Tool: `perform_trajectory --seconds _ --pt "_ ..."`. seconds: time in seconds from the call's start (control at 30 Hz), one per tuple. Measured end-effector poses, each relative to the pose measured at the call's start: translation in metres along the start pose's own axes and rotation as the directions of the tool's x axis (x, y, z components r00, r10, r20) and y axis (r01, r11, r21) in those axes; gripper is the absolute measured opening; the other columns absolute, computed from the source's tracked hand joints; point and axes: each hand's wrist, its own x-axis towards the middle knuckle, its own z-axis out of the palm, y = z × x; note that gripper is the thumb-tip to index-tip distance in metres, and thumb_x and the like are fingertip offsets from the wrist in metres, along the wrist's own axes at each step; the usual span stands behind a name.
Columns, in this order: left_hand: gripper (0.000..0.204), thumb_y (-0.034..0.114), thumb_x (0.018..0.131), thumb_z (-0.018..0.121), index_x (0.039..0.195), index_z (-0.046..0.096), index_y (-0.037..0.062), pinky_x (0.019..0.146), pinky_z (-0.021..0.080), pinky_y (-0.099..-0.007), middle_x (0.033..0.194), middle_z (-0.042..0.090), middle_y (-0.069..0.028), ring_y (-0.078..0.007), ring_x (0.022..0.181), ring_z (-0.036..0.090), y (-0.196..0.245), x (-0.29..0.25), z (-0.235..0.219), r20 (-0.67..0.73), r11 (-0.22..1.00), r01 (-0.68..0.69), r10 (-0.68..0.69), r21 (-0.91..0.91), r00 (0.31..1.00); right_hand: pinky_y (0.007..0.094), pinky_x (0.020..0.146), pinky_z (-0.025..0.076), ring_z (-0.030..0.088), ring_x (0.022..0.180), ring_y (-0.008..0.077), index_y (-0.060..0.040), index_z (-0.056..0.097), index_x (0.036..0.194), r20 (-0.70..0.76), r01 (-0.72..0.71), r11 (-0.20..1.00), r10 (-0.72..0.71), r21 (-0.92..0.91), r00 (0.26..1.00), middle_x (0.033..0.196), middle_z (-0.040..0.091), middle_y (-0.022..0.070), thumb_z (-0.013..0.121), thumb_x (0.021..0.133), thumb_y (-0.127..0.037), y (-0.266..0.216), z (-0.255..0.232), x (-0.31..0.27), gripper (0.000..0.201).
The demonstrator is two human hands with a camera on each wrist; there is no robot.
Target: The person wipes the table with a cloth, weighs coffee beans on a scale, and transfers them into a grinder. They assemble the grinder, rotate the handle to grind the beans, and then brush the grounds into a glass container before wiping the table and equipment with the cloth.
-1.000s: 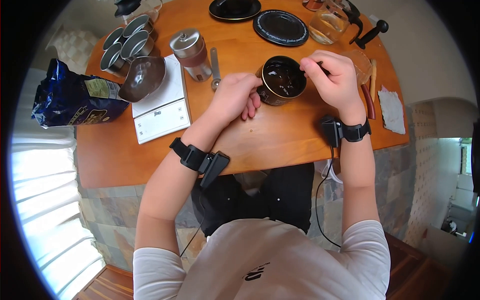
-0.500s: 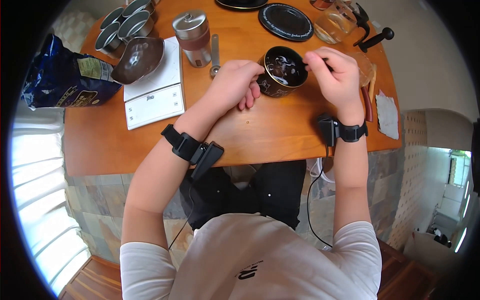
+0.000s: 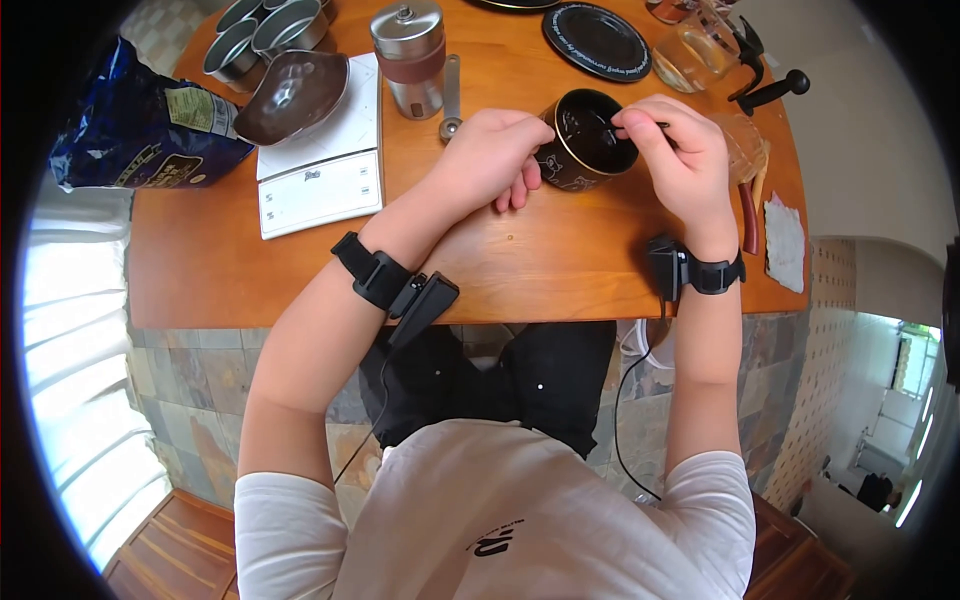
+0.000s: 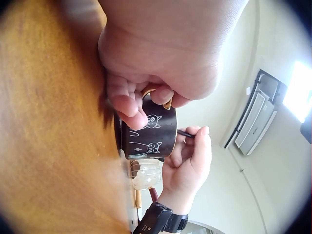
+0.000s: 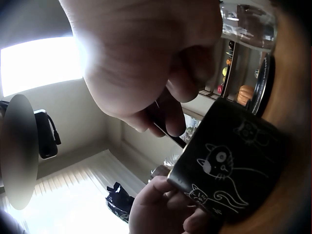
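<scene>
A black mug with a gold rim and white cat drawings stands on the table, dark liquid inside. The left hand grips its gold handle from the left, seen in the left wrist view. At the mug's right side the right hand pinches a thin dark utensil that slants over the rim into the mug; its lower end is hidden. In the right wrist view, the mug stands between both hands, the dark stick running from the right fingers to the rim.
Left on the table are a blue bag, a white scale bearing a brown dish, metal cups, a grinder and a measuring spoon. Beyond lie a black plate and glass pot; a cloth lies right.
The head view has shifted. The left hand stays at the mug's handle; the right hand keeps its pinch on the utensil, with only slight movement at the rim.
</scene>
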Motion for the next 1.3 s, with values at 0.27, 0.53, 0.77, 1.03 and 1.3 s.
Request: perform_trajectory --seconds 0.27,0.53,0.77,1.03,1.3 --pt "0.028 0.024 0.094 0.053 0.08 0.058 0.0007 0.035 0.042 -0.0259 0.064 0.061 -0.0107 -0.0156 0.043 0.058 0.002 0.0 0.0 0.013 1.0 0.015 -0.015 0.008 1.0 0.0256 0.066 0.049 0.062 0.072 0.0131 0.0038 0.069 0.089 0.06 -0.005 1.0 0.004 0.014 0.998 0.08 0.067 0.0069 0.064 0.094 -0.007 -0.006 -0.002 0.001 0.013" --pt "0.029 0.025 0.092 0.053 0.082 0.061 -0.001 0.034 0.041 -0.0274 0.064 0.061 -0.0097 -0.0153 0.043 0.057 0.002 0.0 -0.001 0.004 1.0 0.011 -0.011 0.01 1.0 0.0248 0.066 0.049 0.063 0.072 0.0137 0.004 0.069 0.09 0.071 -0.05 0.999 0.05 -0.001 0.996 0.079 0.068 0.0083 0.065 0.093 -0.009 -0.009 -0.006 0.0 0.014" --pt "0.027 0.022 0.095 0.051 0.076 0.055 0.003 0.036 0.042 -0.0238 0.064 0.062 -0.0106 -0.0151 0.044 0.058 0.003 -0.001 -0.001 0.023 1.0 0.008 -0.008 0.011 1.0 0.0246 0.065 0.049 0.063 0.071 0.0128 0.0039 0.07 0.089 0.018 -0.095 0.989 0.097 -0.112 0.995 0.079 0.068 0.0081 0.066 0.093 -0.01 -0.004 -0.018 0.0 0.015" --pt "0.027 0.021 0.095 0.051 0.078 0.056 0.0012 0.036 0.041 -0.0245 0.064 0.062 -0.0115 -0.0162 0.043 0.057 0.003 -0.002 0.002 0.003 1.0 -0.006 0.006 -0.007 1.0 0.0245 0.064 0.049 0.063 0.07 0.012 0.0042 0.071 0.09 -0.023 -0.092 0.989 0.09 -0.114 0.996 0.078 0.069 0.0082 0.067 0.092 -0.009 -0.002 -0.015 0.0 0.014" --pt "0.027 0.021 0.095 0.051 0.074 0.052 0.0034 0.036 0.041 -0.0247 0.063 0.062 -0.0121 -0.0169 0.043 0.057 0.002 -0.001 0.001 -0.008 1.0 -0.004 0.004 -0.013 1.0 0.0257 0.06 0.047 0.061 0.066 0.0129 0.0028 0.071 0.091 -0.026 -0.038 0.994 0.035 -0.107 0.999 0.075 0.067 0.0081 0.069 0.091 -0.013 -0.002 -0.012 0.0 0.016"
